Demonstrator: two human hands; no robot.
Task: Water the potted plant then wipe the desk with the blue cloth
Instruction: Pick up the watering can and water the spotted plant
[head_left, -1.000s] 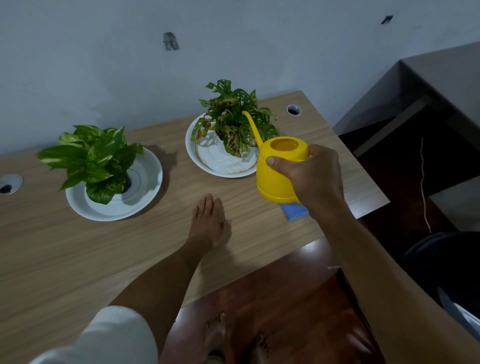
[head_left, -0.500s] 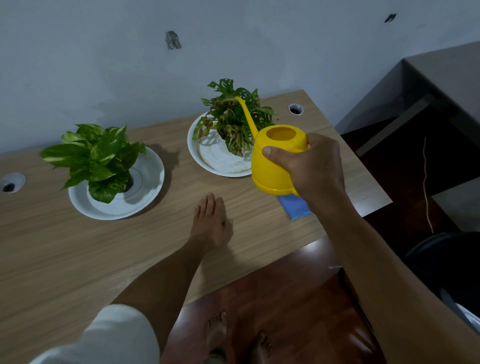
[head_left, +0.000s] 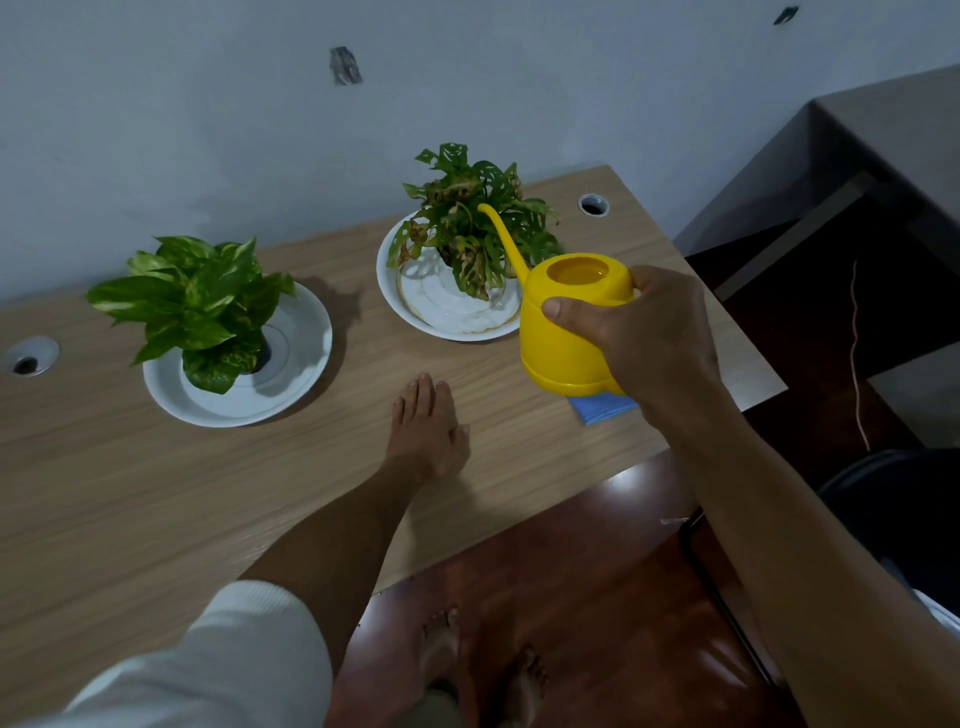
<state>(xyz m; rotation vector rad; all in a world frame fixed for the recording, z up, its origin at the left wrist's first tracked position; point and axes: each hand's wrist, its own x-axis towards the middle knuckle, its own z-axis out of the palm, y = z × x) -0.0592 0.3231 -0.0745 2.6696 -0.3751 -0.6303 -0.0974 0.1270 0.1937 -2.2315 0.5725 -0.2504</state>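
Observation:
My right hand (head_left: 644, 332) grips a yellow watering can (head_left: 563, 322), held above the wooden desk (head_left: 130, 499). Its thin spout (head_left: 501, 236) reaches up and left into the leaves of the holey-leaved potted plant (head_left: 478, 223), which stands on a white plate (head_left: 452, 317). A blue cloth (head_left: 602, 408) lies on the desk under the can, mostly hidden by my hand. My left hand (head_left: 428, 431) rests flat on the desk, fingers together, holding nothing.
A second potted plant (head_left: 192, 301) with broad green leaves stands on a white plate (head_left: 306, 353) at the left. Cable holes (head_left: 593, 204) (head_left: 31, 356) sit in the desk's back corners. A grey table (head_left: 883, 135) and a dark chair (head_left: 898, 499) are at the right.
My right hand has lifted the watering can and carried its spout up and left into the plant's leaves. My left hand has stayed flat on the desk.

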